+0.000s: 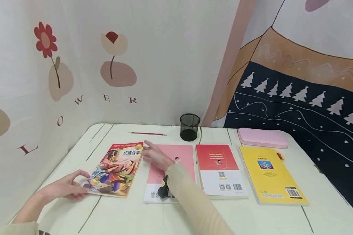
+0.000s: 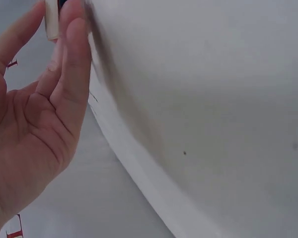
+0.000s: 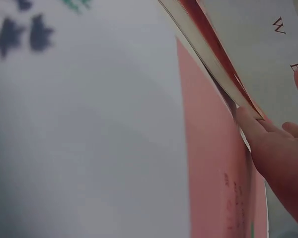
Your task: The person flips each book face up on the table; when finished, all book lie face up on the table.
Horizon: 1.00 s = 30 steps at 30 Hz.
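Note:
A colourful illustrated book (image 1: pixel 117 173) with a red top band lies at the left of the table, slightly turned. My left hand (image 1: pixel 66 187) pinches its lower left corner; in the left wrist view the thumb and fingers (image 2: pixel 77 54) stand on either side of the book's corner (image 2: pixel 51 22). My right hand (image 1: pixel 156 156) reaches across a pink and white book (image 1: pixel 180 153) to the illustrated book's upper right edge. In the right wrist view, extended fingertips (image 3: pixel 243 116) touch the page edge of that book (image 3: pixel 208 54).
Right of the pink book lie a red and white book (image 1: pixel 220 179) and a yellow book (image 1: pixel 275 179). Behind are a red pencil (image 1: pixel 148 133), a black mesh pen holder (image 1: pixel 189 125) and a pink case (image 1: pixel 261 137). Patterned cloth hangs behind the table (image 1: pixel 153 215).

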Available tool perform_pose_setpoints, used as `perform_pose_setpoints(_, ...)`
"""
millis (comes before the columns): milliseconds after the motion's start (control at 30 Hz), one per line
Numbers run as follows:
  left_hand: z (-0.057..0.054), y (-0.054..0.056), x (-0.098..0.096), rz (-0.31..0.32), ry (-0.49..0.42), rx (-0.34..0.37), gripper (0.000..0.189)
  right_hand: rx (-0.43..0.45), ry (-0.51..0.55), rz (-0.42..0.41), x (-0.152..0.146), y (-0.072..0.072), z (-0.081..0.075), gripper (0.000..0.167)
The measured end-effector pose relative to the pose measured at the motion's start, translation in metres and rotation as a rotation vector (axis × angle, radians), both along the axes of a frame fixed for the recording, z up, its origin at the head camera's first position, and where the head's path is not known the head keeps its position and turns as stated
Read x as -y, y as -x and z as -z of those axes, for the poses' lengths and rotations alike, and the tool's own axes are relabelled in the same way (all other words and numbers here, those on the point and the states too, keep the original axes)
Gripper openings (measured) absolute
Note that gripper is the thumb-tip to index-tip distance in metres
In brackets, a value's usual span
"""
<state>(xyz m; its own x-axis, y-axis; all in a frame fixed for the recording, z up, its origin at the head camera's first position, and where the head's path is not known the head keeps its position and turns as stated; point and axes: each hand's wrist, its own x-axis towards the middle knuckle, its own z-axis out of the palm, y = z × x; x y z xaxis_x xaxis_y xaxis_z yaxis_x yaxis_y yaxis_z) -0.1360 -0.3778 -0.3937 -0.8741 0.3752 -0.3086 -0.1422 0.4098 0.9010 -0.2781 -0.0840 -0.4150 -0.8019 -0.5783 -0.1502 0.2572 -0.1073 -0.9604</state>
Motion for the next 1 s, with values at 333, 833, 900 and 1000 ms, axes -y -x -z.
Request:
perform_pose_setpoints(333,-0.012,0.001,-0.003,-0.008,0.23,0.003,0.046,-0.035,-0.064,-0.073,-0.015,0.002,-0.008,0.067)
perform_pose_setpoints(833,-0.026,0.017,-0.054,-0.094,0.221,-0.305,0.04,-0.187,-0.239,-0.073,-0.063,0.004,-0.029,0.05)
perform_pose_setpoints(900,-0.027,0.02,-0.063,-0.08,0.208,-0.318,0.041,-0.189,-0.269,-0.068,-0.069,0.005,-0.03,0.049)
perform_pose_setpoints(1000,-0.026,0.022,-0.076,-0.052,0.215,-0.342,0.041,-0.191,-0.332,-0.059,-0.077,0.005,-0.033,0.049)
